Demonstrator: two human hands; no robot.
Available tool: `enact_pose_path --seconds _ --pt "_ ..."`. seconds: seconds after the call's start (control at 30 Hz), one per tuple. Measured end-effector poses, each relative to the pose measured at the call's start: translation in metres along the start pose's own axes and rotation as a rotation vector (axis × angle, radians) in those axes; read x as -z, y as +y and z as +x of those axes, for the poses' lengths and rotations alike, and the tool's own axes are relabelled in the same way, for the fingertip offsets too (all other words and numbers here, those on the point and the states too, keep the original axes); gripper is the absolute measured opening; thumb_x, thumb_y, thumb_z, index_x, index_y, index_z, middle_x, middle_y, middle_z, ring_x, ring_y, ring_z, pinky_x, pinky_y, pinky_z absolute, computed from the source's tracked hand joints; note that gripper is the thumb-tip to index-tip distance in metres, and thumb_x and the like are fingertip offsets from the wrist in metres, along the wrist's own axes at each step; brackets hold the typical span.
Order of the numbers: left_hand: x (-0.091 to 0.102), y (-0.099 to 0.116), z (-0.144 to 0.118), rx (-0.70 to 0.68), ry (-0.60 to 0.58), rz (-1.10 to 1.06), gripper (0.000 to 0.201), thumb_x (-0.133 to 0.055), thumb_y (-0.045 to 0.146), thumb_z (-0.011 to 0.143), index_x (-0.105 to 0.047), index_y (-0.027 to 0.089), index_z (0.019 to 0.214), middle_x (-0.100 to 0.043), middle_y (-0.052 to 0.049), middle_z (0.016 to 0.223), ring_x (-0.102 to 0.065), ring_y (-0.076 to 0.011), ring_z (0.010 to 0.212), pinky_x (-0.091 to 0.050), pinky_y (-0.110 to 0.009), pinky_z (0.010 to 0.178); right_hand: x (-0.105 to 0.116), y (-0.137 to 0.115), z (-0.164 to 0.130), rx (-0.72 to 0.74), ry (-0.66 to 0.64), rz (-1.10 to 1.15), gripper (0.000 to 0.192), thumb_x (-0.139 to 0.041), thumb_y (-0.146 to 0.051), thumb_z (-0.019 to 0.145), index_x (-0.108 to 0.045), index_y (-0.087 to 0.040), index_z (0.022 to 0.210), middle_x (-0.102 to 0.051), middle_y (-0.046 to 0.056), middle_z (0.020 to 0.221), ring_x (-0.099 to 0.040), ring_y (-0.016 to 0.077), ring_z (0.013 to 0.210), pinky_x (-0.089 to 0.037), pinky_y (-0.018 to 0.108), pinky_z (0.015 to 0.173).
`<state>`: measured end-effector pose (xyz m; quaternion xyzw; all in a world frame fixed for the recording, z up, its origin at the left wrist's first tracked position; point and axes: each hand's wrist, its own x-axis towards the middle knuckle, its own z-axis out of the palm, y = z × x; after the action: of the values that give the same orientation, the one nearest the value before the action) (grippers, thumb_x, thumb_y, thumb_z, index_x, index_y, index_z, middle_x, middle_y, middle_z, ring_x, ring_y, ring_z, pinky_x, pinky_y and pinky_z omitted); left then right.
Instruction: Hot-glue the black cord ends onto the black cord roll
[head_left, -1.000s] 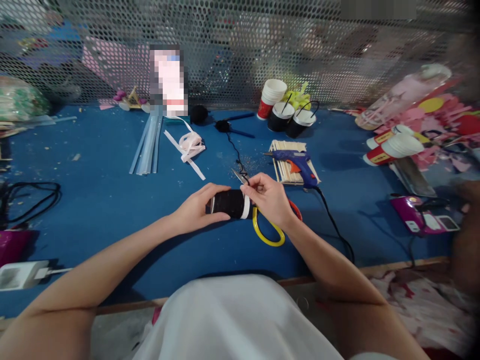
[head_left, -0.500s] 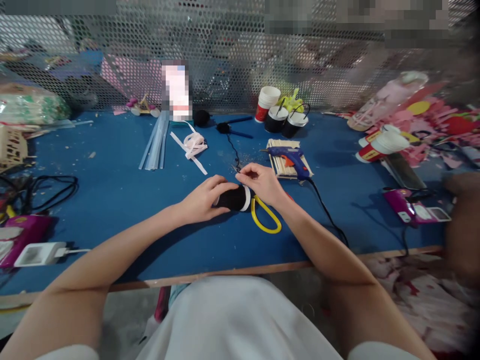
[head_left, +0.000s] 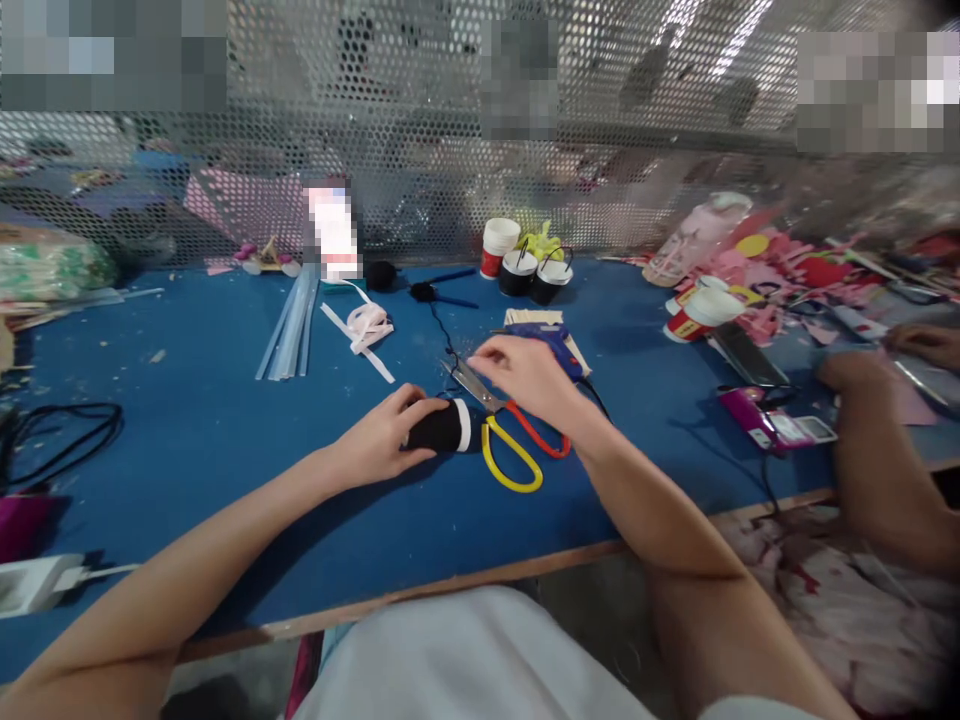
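Observation:
My left hand (head_left: 384,432) is wrapped round a cup covered in black yarn (head_left: 435,428), lying on its side with its white rim to the right. My right hand (head_left: 525,372) hovers up and to the right of the cup, thumb and fingertips pinched together; anything between them is too small to make out. Just below it lie scissors (head_left: 489,402) with one yellow and one red handle, blades pointing away from me. A strand of black yarn (head_left: 442,328) trails from a small black bundle (head_left: 422,292) toward the blade tips.
Behind my right hand rests a blue glue gun (head_left: 551,340) on wooden sticks. Two black-wrapped cups (head_left: 517,273) and a white-and-red cup stack (head_left: 498,248) stand at the back. White ribbon (head_left: 367,328) and clear glue sticks (head_left: 291,325) lie left. Another person's arm (head_left: 874,440) is at right.
My right hand has moved away from the cup's rim, and the scissors' blades and red handle now show. The view has shifted, revealing more of the other person's arm. My left hand keeps its grip.

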<state>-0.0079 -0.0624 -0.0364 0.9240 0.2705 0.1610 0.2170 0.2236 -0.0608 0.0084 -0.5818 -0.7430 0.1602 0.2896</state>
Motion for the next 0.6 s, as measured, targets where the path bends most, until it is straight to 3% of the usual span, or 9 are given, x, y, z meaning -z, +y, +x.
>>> enact_pose_path --seconds 0.07,0.13,0.2,0.33,0.6 --pt "0.001 -0.001 0.000 0.011 0.003 -0.027 0.055 -0.061 0.028 0.077 -0.040 0.020 0.127 -0.044 -0.011 0.117 -0.052 -0.0240 0.103 -0.049 -0.038 0.088 0.024 0.017 -0.009 -0.105 0.184 -0.106 0.023 -0.051 -0.038 0.082 -0.063 -0.019 0.080 -0.065 0.005 0.078 -0.058 0.0162 0.069 -0.042 0.031 0.064" --pt "0.002 -0.002 0.000 0.021 -0.001 -0.043 0.054 -0.060 0.030 0.078 -0.039 0.020 0.127 -0.044 -0.011 0.119 -0.052 -0.0243 0.104 -0.049 -0.038 0.088 0.040 0.040 -0.017 -0.217 0.283 -0.256 0.021 -0.058 -0.036 0.077 -0.061 -0.016 0.082 -0.063 0.008 0.080 -0.057 0.0196 0.073 -0.044 0.034 0.067" --pt "0.002 -0.002 0.001 0.036 -0.011 -0.053 0.054 -0.060 0.030 0.078 -0.039 0.020 0.126 -0.044 -0.011 0.119 -0.052 -0.0243 0.105 -0.048 -0.039 0.088 0.047 0.063 -0.022 -0.262 0.252 -0.367 0.024 -0.062 -0.037 0.073 -0.062 -0.014 0.082 -0.061 0.010 0.083 -0.056 0.0233 0.079 -0.044 0.038 0.071" --pt "0.003 -0.003 0.000 0.044 -0.007 -0.062 0.053 -0.060 0.030 0.078 -0.039 0.021 0.126 -0.044 -0.011 0.120 -0.052 -0.0240 0.106 -0.048 -0.039 0.090 0.037 0.090 -0.026 -0.292 0.115 -0.395 0.031 -0.057 -0.041 0.075 -0.063 -0.013 0.085 -0.059 0.012 0.081 -0.057 0.0271 0.082 -0.045 0.042 0.074" --pt "0.002 -0.004 -0.001 0.045 0.003 -0.051 0.052 -0.059 0.031 0.078 -0.040 0.023 0.126 -0.045 -0.010 0.120 -0.054 -0.0240 0.105 -0.050 -0.038 0.088 0.018 0.088 -0.030 -0.371 0.298 -0.308 0.032 -0.050 -0.025 0.078 -0.055 -0.009 0.105 -0.060 0.019 0.097 -0.058 0.0292 0.093 -0.045 0.044 0.081"
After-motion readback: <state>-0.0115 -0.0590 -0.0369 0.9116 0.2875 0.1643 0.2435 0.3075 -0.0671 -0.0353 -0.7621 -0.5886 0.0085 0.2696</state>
